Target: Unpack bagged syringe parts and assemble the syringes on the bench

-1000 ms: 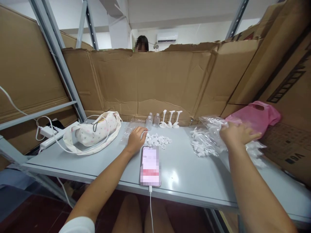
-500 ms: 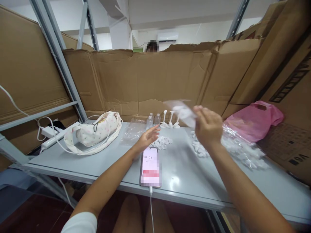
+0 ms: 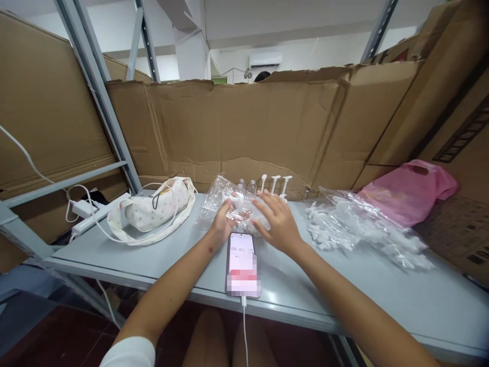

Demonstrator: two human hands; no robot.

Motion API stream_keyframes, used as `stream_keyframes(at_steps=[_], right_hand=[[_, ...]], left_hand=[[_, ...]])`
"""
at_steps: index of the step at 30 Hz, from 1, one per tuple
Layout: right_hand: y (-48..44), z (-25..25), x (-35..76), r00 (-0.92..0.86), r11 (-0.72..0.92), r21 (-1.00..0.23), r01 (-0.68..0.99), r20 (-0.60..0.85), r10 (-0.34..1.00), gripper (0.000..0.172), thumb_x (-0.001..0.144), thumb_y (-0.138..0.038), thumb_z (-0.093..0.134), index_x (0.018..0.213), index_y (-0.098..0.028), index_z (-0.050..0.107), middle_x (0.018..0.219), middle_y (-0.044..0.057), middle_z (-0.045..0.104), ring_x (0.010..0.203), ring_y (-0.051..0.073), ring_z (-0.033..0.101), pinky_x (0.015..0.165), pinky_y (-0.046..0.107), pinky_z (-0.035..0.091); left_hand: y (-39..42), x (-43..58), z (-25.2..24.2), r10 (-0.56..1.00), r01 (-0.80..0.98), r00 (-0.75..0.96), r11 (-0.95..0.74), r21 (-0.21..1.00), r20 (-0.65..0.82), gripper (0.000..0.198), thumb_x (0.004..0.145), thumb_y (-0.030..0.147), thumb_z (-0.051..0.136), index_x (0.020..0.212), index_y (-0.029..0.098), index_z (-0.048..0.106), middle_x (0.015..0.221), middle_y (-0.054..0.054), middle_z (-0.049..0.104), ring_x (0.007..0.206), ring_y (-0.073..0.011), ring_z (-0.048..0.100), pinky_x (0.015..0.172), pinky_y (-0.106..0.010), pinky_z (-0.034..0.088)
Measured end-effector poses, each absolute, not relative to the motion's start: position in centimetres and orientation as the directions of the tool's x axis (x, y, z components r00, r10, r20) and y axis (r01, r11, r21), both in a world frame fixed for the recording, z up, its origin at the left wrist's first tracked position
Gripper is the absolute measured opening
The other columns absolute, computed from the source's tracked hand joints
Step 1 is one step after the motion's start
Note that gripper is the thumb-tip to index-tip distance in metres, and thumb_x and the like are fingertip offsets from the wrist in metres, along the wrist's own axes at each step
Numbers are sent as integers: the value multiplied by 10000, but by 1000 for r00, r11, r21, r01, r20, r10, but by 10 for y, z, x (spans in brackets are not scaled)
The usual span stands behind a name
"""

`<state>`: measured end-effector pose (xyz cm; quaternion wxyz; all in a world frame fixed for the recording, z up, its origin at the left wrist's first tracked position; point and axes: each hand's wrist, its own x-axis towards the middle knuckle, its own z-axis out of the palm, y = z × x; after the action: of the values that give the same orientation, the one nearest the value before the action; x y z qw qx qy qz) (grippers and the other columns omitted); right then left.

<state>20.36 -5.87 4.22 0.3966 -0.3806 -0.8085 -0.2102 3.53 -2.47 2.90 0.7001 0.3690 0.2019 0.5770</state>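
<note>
My left hand and my right hand meet over a small clear plastic bag just behind the phone. The left hand's fingers curl round the bag's near edge. My right hand lies over the bag's right side, fingers stretched forward; what is under its palm is hidden. The pile of small white caps seen earlier is covered by the hands and the bag. Behind them stand two small clear bottles and three white pump stems.
A large clear bag of white plastic parts lies at the right, a pink bag behind it. A white pouch with a strap, a charger and a power strip sit at the left. Cardboard walls close in the grey table.
My right hand came from the big bag at the right, through the air, down to the middle. My left hand lifted off the caps and now grips the small clear bag.
</note>
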Motion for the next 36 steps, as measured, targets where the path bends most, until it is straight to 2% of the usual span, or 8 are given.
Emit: stream_keyframes(at_steps=[4,6,8,13,18,29,33,36], right_hand=[[-38,38,228,82,501,-530,684,738,669,641,839,-458,471,1405,-241,262,1440,115,327,1313,280,318,1037,512,304],[-29,33,234,262,361,-839,408,486,834,739,782,-516,535,1402,-242,243,1436,134,318,1252,284,410,986,482,388],[-25,29,235,205,178,-982,59,187,961,670,760,-531,562,1333,-254,350,1352,125,438,1136,256,532,926,433,461],[-30,31,228,-238,-137,-918,-372,-49,970,226,797,-381,581,956,-220,572,941,60,683,884,203,658,808,360,544],[-35,38,235,-202,-70,-910,-408,15,979,170,761,-263,637,906,-217,562,912,39,697,795,200,679,708,329,567],[-43,40,275,-125,62,-932,-357,113,986,190,756,-318,652,903,-275,539,886,-19,689,806,188,683,793,374,548],[-45,37,274,-99,38,-932,-360,78,992,193,769,-319,634,917,-283,515,884,-20,687,814,192,683,831,438,527],[-47,36,274,-81,28,-922,-386,64,995,194,761,-300,642,892,-286,499,853,-40,678,824,193,681,851,474,511]], left_hand=[[-26,34,34,957,-717,235,50,696,173,336,823,451,520,1029,195,588,962,-47,635,929,-238,646,883,-406,477],[-28,34,35,950,-745,244,56,665,194,370,820,486,508,1041,201,592,967,-47,631,975,-249,629,914,-417,457],[-30,33,37,944,-771,264,83,632,198,413,808,527,503,1067,216,587,970,-43,630,1012,-259,612,939,-435,437],[-31,30,38,914,-768,371,204,607,163,544,776,629,462,1090,203,588,959,-65,637,1060,-289,582,964,-481,403],[-25,23,38,918,-740,370,197,644,145,589,804,636,397,1181,210,550,1028,-74,635,1009,-262,607,933,-459,432],[0,4,35,989,-456,-30,-145,878,147,309,870,381,439,1046,166,575,1073,-101,633,756,-137,636,714,-277,493],[-5,0,35,776,11,-402,-526,851,485,342,802,272,540,1134,202,497,1122,-87,577,885,-148,592,813,-314,466],[-16,-3,36,456,441,-311,-708,552,834,254,801,236,540,1051,192,555,1084,-80,575,1028,-182,528,949,-366,391]])
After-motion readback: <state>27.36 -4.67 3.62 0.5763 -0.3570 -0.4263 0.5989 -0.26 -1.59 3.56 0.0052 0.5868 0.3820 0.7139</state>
